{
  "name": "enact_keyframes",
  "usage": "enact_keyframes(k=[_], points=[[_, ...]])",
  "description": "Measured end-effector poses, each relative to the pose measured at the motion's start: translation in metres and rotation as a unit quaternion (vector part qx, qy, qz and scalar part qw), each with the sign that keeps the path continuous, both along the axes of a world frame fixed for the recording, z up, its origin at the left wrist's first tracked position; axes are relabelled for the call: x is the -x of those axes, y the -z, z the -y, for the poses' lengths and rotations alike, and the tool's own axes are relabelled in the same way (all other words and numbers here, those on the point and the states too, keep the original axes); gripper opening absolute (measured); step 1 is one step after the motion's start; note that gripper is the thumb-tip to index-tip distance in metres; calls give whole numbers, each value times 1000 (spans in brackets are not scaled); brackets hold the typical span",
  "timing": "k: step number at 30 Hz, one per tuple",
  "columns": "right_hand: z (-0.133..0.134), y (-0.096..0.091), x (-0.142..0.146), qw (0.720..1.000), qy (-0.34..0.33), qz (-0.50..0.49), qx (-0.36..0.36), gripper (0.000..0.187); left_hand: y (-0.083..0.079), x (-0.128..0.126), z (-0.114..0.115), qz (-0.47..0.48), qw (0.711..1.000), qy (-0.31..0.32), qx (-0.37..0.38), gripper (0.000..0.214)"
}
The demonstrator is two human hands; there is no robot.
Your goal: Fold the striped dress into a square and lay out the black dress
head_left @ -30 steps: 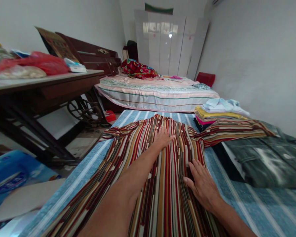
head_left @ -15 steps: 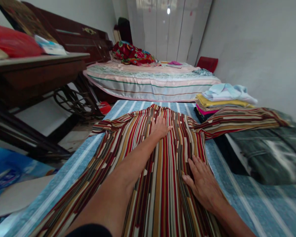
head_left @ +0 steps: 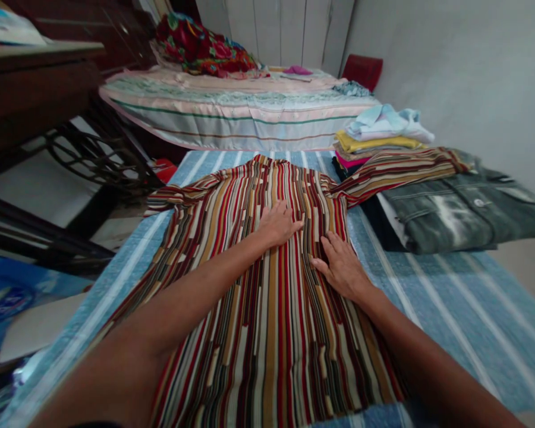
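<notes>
A long striped shirt in red, tan, cream and dark stripes lies spread out over a blue cloth with white stripes. Its collar points away from me, and its right sleeve reaches across the folded clothes. My left hand rests flat on the upper middle of the shirt, fingers stretched and thumb out to the right. Lower and to the right, my right hand lies palm down near the shirt's right side, its fingers apart. Neither hand grips any fabric.
Folded dark green denim lies at the right, beside a stack of folded clothes topped by a light blue garment. Beyond is a bed with a red floral blanket. A sewing machine table stands left.
My left hand has drawn back slightly down the shirt. My right hand still lies flat near its right side. The view has tilted downward and shifted right.
</notes>
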State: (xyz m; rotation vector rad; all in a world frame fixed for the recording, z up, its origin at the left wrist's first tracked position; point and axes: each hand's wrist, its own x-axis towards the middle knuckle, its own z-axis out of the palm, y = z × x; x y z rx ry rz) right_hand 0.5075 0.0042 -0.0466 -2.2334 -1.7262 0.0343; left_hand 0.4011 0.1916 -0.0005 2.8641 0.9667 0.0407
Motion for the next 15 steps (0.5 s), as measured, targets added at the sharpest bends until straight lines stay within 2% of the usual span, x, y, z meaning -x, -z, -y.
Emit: enact_keyframes(k=[4,8,11,15], points=[[32,-14,7,1000,0,23,-12,63,-3,47,70,-27,999,40,16,59],[89,-18,12,998,31,47,-5,58,-4,85,124,-17,996,83,32,59],[132,-13,10,992,103,69,3,54,-3,99,150,-14,992,112,49,57],[170,-11,11,982,173,75,30,44,4,104,167,-17,990,127,62,54]])
